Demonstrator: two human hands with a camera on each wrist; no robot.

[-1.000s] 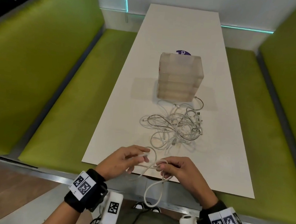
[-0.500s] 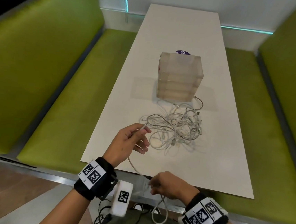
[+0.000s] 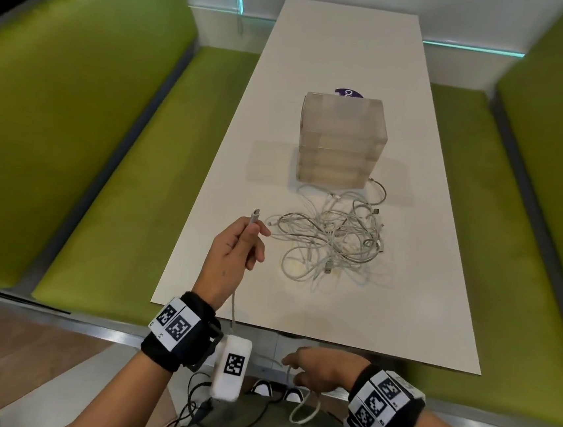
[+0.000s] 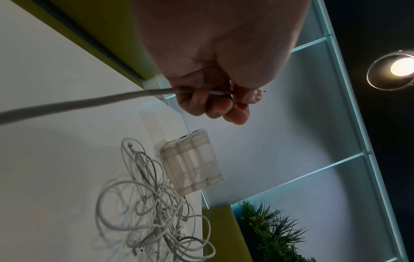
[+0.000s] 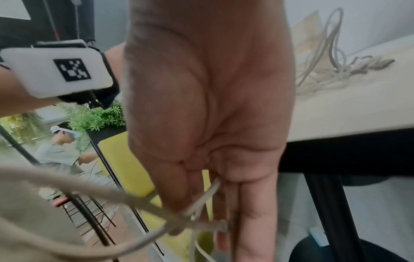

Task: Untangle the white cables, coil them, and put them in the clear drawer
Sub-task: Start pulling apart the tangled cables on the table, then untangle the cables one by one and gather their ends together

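Landmark: clear drawer unit (image 3: 343, 140), on the white table (image 3: 440, 263).

- Drawer contents: walls are cloudy; whether anything lies inside cannot be told. A purple sticker (image 3: 348, 92) behind the unit is mostly hidden by it.
- Cable tangle (image 3: 330, 244): loose heap of white cables on the table just in front of the unit, one loop reaching its front right corner. How many cables it holds cannot be made out.
- Separated cable (image 3: 234, 307): its plug end rises above the left hand (image 3: 232, 260), which is closed around it in front and to the left of the tangle. The cord runs back past the wrist and drops below the table's near edge.
- Right hand (image 3: 321, 374): below the table's near edge, well apart from the unit. Its wrist view is blurred; the fingers pinch a bunch of the same cable's loops, and one loop hangs beneath.
- Surroundings: green benches (image 3: 75, 124) flank the table on both sides.
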